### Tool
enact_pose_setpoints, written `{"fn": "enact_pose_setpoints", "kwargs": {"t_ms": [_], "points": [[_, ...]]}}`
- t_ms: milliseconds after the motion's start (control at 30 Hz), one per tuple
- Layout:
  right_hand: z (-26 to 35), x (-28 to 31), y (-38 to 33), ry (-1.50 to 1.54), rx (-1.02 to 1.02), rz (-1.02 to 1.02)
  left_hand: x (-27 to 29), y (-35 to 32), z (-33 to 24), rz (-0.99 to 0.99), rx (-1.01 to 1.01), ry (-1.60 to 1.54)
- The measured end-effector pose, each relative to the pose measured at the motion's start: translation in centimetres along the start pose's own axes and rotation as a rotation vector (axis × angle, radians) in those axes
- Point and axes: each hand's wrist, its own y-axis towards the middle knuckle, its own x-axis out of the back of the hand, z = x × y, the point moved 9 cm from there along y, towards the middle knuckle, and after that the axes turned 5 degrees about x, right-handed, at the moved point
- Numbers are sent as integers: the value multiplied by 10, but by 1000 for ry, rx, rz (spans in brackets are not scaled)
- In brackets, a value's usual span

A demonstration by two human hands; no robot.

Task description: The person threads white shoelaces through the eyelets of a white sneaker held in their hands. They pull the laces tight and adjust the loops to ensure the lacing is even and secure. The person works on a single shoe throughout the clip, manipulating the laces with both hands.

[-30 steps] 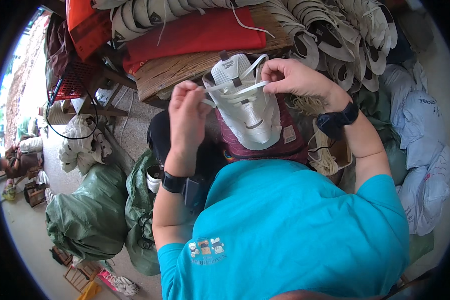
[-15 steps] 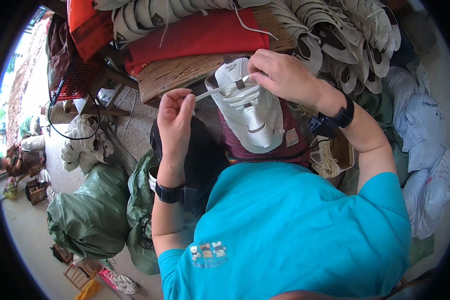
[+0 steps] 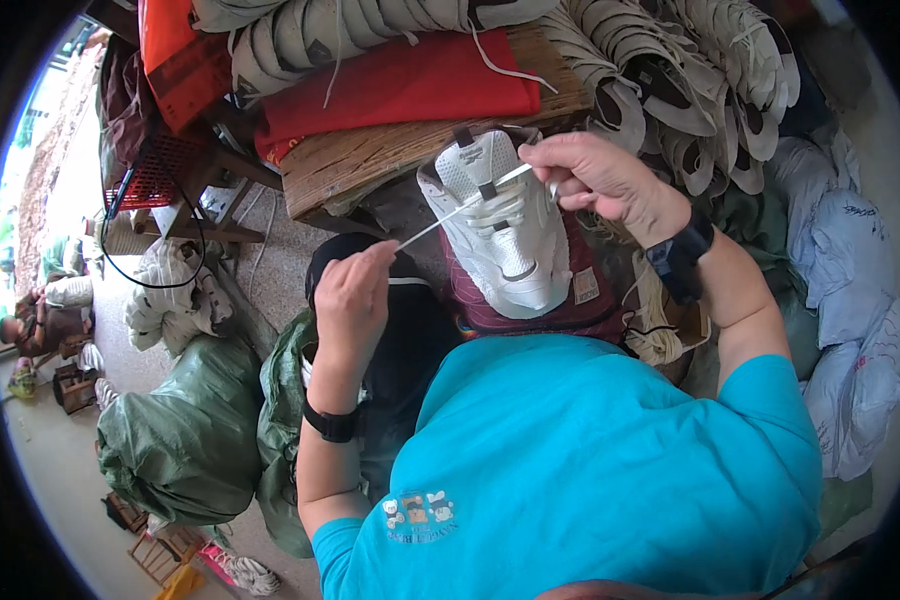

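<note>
Pulling the white lace (image 3: 440, 215) farther out toward eight o'clock, my left hand (image 3: 355, 290) pinches its tip; my right hand (image 3: 595, 175) grips the other end over the white shoe (image 3: 505, 235), lacing tightening.

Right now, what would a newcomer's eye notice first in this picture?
At the centre, a white sneaker stands on a dark red cushion, while the left hand and the right hand pull a white lace taut across it. Behind, piles of white shoe uppers cover a wooden bench.
</note>
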Motion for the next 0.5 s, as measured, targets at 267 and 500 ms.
{"fn": "enact_pose_setpoints", "kwargs": {"t_ms": [267,500], "points": [[47,-43,-22,-804,835,92,-41,-7,-56,299,-244,-144],[63,-63,-53,-1548,1371,-197,-17,10,3,45,49,210]]}}
